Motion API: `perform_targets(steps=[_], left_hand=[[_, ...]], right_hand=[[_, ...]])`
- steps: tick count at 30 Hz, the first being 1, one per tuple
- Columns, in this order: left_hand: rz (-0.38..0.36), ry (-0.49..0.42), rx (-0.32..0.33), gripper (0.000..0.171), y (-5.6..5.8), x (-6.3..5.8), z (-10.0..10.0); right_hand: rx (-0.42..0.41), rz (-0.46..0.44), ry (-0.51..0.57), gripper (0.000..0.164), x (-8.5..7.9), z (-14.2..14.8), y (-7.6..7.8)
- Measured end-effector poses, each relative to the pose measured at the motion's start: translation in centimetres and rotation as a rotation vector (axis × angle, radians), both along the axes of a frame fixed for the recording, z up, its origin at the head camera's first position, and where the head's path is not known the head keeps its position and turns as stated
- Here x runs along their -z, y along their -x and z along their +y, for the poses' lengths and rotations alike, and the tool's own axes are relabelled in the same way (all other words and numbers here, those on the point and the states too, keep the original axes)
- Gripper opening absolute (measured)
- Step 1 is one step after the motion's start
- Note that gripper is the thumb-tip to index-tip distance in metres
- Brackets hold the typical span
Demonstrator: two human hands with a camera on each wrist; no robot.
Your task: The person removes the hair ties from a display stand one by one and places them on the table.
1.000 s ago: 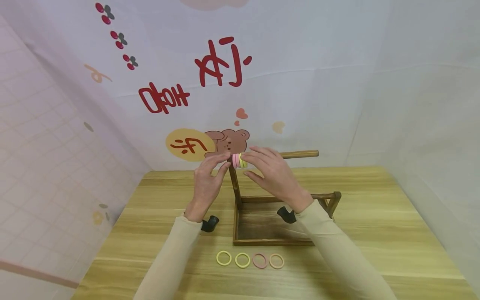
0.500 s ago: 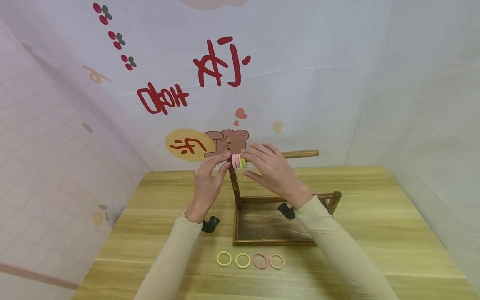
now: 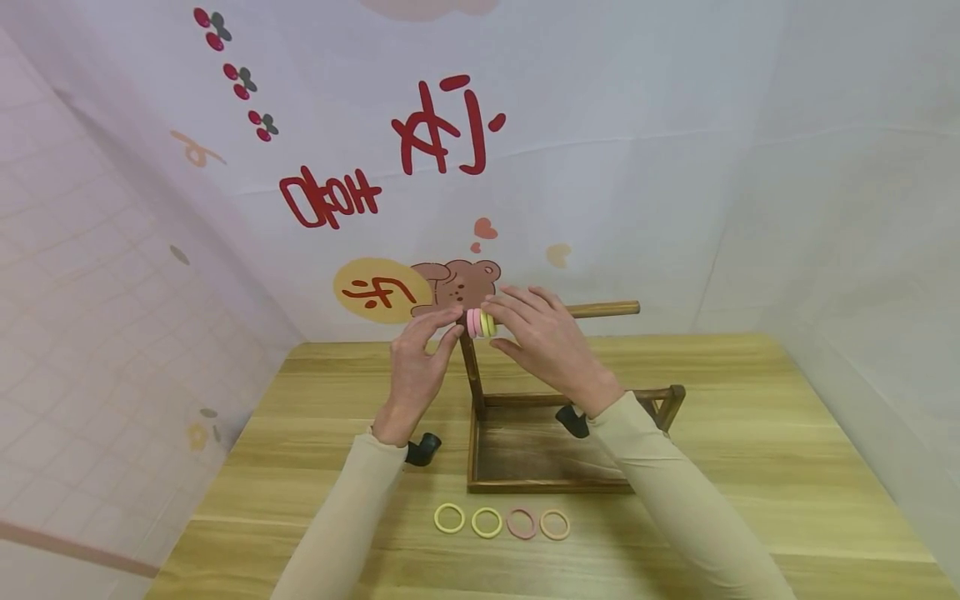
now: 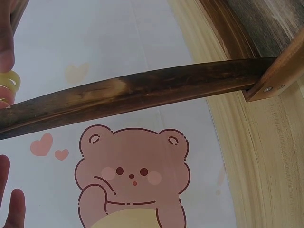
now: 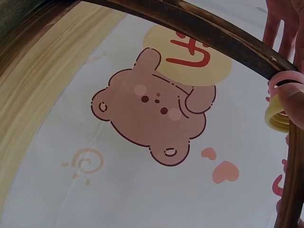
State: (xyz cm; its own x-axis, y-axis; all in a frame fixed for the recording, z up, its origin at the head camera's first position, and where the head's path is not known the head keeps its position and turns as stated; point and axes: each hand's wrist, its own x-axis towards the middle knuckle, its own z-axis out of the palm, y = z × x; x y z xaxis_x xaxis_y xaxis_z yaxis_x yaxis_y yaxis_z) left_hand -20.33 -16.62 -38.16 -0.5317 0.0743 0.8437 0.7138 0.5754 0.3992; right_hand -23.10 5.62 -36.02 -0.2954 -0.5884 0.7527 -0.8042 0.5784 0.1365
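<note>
Pink rings (image 3: 472, 323) and yellow rings (image 3: 487, 325) sit side by side on the bar of a dark wooden rack (image 3: 474, 392), near the top of its upright post. My left hand (image 3: 416, 367) pinches the rack at that top corner, left of the pink rings, with fingertips and thumb. My right hand (image 3: 547, 346) holds the yellow rings from the right, its index finger on top and its thumb lower. In the right wrist view a fingertip presses against the yellow ring (image 5: 278, 114). Both hands are largely cut off in the wrist views.
Two yellow rings (image 3: 449, 518), a pink ring (image 3: 522, 523) and an orange ring (image 3: 555, 524) lie in a row on the wooden table (image 3: 247, 508), in front of the rack's base tray (image 3: 540, 485). The bar's free end (image 3: 626, 308) extends right. A printed cloth (image 3: 637, 167) hangs behind.
My right hand has lifted slightly at the yellow rings since a second ago. My left hand stays at the rack's corner, and the rings on the bar look nearly unmoved.
</note>
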Motion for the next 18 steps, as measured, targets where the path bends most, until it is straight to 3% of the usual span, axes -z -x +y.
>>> perform_targets(steps=[18], left_hand=[[-0.014,-0.004,-0.011,0.024,-0.04,0.02,0.07]], right_hand=[[0.015,-0.004,0.012,0.053,-0.05,-0.16,-0.01]])
